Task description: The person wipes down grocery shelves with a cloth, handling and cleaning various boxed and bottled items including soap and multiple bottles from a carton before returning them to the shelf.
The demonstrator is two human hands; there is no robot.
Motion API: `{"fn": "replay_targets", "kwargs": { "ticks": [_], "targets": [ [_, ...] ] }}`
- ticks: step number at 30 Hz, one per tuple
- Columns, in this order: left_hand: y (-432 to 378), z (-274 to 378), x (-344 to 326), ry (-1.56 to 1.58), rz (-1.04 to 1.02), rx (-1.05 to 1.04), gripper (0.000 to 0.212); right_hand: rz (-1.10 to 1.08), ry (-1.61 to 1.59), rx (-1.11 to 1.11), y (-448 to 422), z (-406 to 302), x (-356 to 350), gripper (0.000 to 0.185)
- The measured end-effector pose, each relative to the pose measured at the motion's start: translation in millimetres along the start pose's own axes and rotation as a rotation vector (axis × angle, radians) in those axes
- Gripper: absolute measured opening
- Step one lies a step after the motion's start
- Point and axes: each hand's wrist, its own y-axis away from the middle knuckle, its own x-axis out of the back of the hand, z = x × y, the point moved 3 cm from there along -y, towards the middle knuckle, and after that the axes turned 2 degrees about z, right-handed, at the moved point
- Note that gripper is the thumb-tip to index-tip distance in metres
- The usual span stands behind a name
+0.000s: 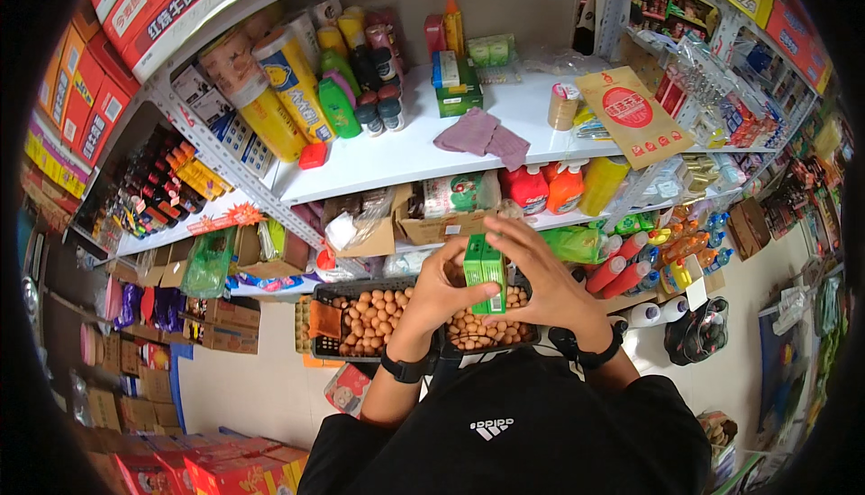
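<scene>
A small green and white carton (484, 272) is held up in front of my chest, above crates of brown eggs (376, 316). My left hand (442, 285) grips it, with the thumb across its near face. On the carton's right side is my right hand (540, 275), fingers curved over its top edge; whether they press on it is hard to tell. On the white shelf (392, 157) ahead lie a crumpled purple cloth (481, 137), a dark green box (461, 93) with a blue and white box (446, 69) on top, and a green-white pack (491, 50).
Green bottles (338, 106) and dark-capped jars (380, 116) stand at the shelf's left. A brown paper bag (634, 116) overhangs its right edge. Below are red and orange pump bottles (546, 187). Drink bottles (682, 245) and a black bag (696, 333) stand low at the right.
</scene>
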Motion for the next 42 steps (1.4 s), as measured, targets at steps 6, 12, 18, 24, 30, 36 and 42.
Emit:
{"fn": "replay_targets", "kwargs": {
  "ticks": [6, 12, 18, 24, 30, 36, 42],
  "targets": [
    [-8, -5, -6, -0.125, -0.001, -0.067, 0.054, 0.0, -0.007, -0.099, 7, 2, 6, 0.088],
    [-11, -22, -9, -0.024, -0.164, 0.079, 0.055, 0.021, 0.016, -0.083, 17, 10, 8, 0.087],
    [-13, -40, -14, 0.003, -0.187, 0.155, 0.054, -0.011, 0.04, -0.112, 23, 13, 7, 0.083],
    [-15, -64, -12, 0.076, 0.045, 0.257, 0.061, -0.031, 0.078, -0.194, 18, 29, -16, 0.082],
    [-10, -60, 6, 0.191, 0.2, 0.228, 0.061, -0.073, 0.113, -0.15, 2, 25, -29, 0.094],
    [9, -60, 30, 0.393, 0.31, 0.268, 0.056, -0.144, 0.034, -0.094, -13, 30, -56, 0.083],
    [24, -57, 54, 0.434, 0.268, 0.146, 0.05, -0.238, 0.02, 0.033, -40, 20, -72, 0.083]
  ]
}}
